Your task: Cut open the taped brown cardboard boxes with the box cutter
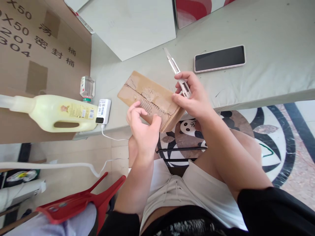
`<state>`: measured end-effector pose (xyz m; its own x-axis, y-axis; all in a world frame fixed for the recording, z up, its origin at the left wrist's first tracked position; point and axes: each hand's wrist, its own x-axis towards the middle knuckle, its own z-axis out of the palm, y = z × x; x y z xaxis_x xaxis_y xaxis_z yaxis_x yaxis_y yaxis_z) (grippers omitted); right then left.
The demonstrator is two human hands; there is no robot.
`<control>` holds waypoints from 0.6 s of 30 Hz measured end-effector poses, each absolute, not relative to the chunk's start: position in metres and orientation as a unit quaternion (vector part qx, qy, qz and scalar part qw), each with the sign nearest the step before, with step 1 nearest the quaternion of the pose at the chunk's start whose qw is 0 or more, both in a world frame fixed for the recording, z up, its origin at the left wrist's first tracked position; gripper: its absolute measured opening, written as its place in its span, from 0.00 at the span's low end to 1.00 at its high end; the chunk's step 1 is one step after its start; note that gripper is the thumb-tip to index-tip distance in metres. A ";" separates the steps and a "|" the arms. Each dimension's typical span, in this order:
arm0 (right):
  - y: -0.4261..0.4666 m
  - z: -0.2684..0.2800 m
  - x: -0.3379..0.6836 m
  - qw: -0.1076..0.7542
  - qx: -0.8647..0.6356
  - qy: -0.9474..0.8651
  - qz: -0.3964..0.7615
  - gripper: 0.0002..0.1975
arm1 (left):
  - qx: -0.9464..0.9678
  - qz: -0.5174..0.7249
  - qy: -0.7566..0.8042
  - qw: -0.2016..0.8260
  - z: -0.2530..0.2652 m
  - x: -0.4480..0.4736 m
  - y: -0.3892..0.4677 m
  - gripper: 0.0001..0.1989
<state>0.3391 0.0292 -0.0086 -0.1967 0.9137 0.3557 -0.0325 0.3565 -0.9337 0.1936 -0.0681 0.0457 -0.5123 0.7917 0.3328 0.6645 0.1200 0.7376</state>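
A small brown cardboard box (157, 95) is tilted in front of me, over the table's near edge. A ragged dark slit runs lengthwise along its taped top. My left hand (144, 124) rests on the near side of the box, fingers bent and apart, thumb and fingertips touching the top. In my right hand (193, 95) is a white utility knife (176, 68), its blade end pointing away and up to the left. The right thumb lies by the right end of the box.
A phone (220, 59) lies at the right on the cloth-covered table (268, 36). To the left are a yellow jug (66, 113), a white power bank (103, 111) with a cable, a small clear bottle (87, 88) and a large carton (36, 42). A white box (133, 26) stands behind.
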 end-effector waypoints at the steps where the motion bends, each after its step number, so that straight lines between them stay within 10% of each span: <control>1: 0.029 -0.009 0.339 0.529 -0.349 -0.630 0.449 0.24 | 0.500 0.451 0.737 0.063 0.045 0.193 -0.069 0.10; 18: 0.025 0.002 0.340 0.524 -0.378 -0.562 0.516 0.21 | 0.712 0.484 0.490 -0.137 0.000 0.178 -0.058 0.21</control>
<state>0.3395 0.0254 0.0018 -0.1658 0.9660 0.1984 -0.1152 0.1808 -0.9767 0.1777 -0.0584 0.0000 0.0506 0.5650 0.8235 0.8304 -0.4820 0.2797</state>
